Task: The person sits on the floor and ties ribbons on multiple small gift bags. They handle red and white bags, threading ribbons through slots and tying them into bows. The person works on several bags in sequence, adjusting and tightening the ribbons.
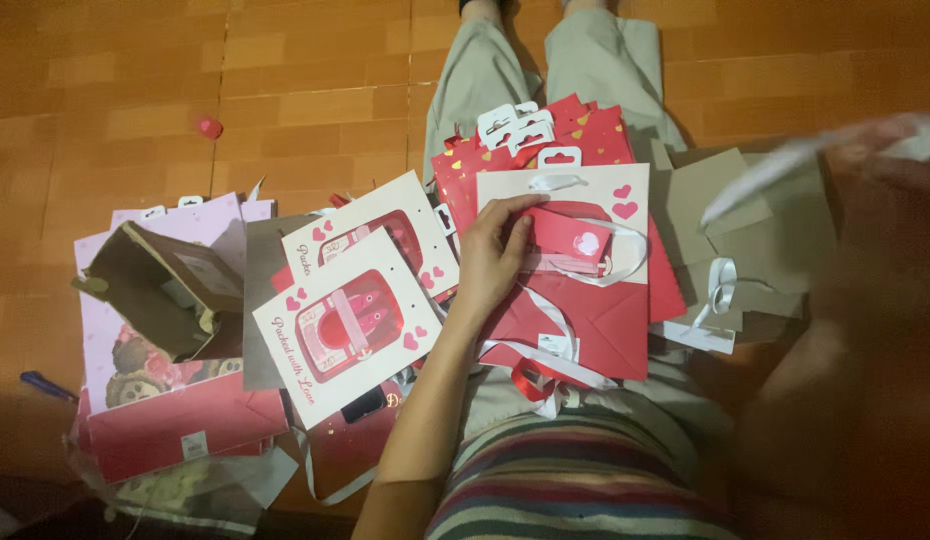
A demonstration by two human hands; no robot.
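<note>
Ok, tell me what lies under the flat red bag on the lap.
Under the red bag, more red heart-printed bags fan out at its top edge, white hangers showing. The left hand rests on top. How many lie beneath is covered.

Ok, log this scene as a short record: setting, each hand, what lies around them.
setting: person seated on an orange tiled floor, gift bags across the lap
left hand: fingers resting on a small red card on top of a red and white gift bag
right hand: raised near the camera, blurred, holding something white; grip unclear
left of the lap: white heart-printed gift bags, an open brown box
right of the lap: grey cardboard pieces
</note>
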